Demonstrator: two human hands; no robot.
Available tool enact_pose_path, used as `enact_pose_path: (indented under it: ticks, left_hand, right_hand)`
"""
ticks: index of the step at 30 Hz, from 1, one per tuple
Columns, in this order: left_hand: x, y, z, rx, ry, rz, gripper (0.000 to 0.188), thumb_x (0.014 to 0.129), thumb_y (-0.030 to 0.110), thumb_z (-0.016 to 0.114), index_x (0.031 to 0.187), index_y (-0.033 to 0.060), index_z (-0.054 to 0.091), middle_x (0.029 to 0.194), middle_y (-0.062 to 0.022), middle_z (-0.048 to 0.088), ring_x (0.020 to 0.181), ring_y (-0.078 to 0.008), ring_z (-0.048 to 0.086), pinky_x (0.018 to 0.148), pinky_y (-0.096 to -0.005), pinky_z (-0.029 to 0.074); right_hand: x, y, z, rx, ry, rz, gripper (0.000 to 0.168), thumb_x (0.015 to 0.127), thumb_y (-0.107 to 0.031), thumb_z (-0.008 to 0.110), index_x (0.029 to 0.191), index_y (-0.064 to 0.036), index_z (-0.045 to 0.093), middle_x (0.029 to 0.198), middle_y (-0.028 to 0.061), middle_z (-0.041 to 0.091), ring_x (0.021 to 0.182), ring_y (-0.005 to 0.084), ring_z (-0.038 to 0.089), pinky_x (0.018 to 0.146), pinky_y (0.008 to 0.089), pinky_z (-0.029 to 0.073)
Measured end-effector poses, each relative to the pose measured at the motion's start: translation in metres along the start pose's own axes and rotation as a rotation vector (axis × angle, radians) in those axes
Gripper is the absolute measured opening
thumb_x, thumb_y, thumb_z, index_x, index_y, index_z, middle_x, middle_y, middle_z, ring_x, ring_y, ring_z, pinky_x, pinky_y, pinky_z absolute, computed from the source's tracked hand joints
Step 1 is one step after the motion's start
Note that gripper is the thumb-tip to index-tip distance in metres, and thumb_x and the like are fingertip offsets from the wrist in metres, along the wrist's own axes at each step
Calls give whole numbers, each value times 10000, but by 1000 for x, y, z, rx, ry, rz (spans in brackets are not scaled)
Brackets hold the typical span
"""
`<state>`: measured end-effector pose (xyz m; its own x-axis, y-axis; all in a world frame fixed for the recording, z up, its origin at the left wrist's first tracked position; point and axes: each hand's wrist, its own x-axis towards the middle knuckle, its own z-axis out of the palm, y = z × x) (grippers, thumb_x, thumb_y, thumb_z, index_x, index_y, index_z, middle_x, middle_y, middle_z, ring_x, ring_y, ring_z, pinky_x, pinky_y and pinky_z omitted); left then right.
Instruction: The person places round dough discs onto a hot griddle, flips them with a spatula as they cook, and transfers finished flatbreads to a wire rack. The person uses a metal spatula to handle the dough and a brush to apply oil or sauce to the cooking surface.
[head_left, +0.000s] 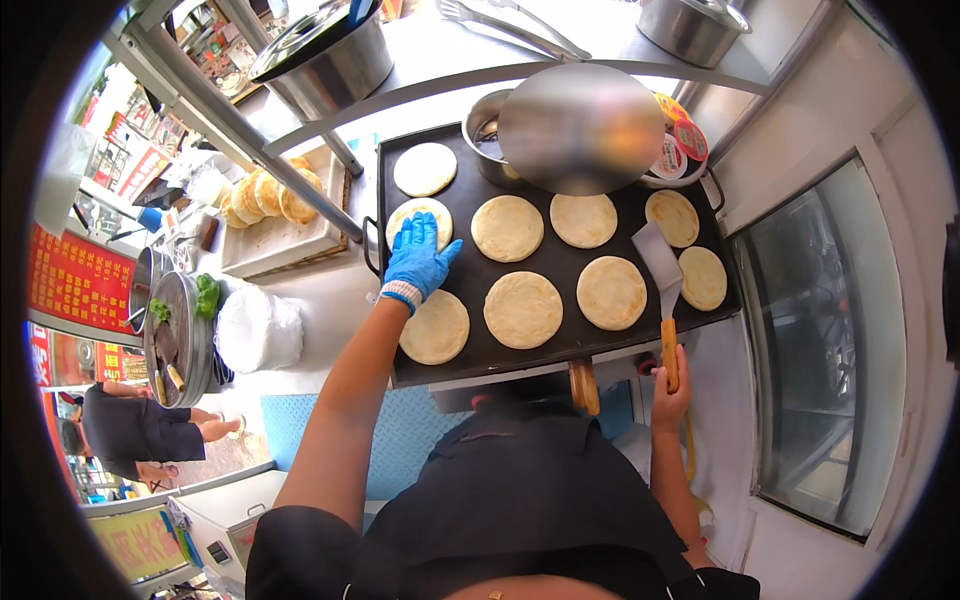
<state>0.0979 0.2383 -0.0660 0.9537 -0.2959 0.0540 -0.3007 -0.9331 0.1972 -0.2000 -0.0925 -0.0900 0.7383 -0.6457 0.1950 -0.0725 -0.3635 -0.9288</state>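
Observation:
My left hand (418, 259), in a blue disposable glove with a knitted cuff beneath, lies palm down on a pale round flatbread (444, 216), fingers spread slightly. The bread rests near the left side of a black rectangular griddle (559, 259). My bare right hand (670, 390) grips a metal spatula (658, 259) by its wooden handle. Its blade is over the griddle's right part, close to a lightly browned flatbread (675, 217); contact between them is unclear. Several more flatbreads (523, 310) are spread across the griddle, some with faint brown spots.
A pot (480, 120) and a bowl of packaged tubs (681, 180) stand at the griddle's back, partly behind a blurred oval. Left are a tray (277, 259) of browned breads and a chopping board (199, 352). A metal shelf (427, 82) crosses above. A person (142, 424) stands far left.

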Motion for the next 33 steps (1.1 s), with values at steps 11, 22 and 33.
enact_pose_path:
  ticks: [11,22,33]
  left_hand:
    - [-84,3,-52,-1117,639,-42,321,824,90,605,1115,5,503,1170,-132,539,1054,-184,539,880,-286,436]
    - [-244,-31,-55,-1316,-184,-455,339,895,271,473,817,-34,599,689,-114,642,533,-162,589,578,-261,479]
    - [-338,-96,108,-1251,-325,-1100,413,903,357,363,1018,-6,524,686,-178,633,409,-212,509,382,-315,424]
  right_hand:
    - [-6,4,16,-115,-25,245,453,840,-54,495,1280,-6,395,795,60,568,555,93,500,458,225,440]
    - [-57,86,-29,40,330,683,323,917,-283,371,1076,-32,495,899,109,570,546,168,570,423,253,417]
    - [-56,146,-36,-164,-205,923,224,849,-190,482,982,-22,546,812,118,599,596,204,601,459,301,475]
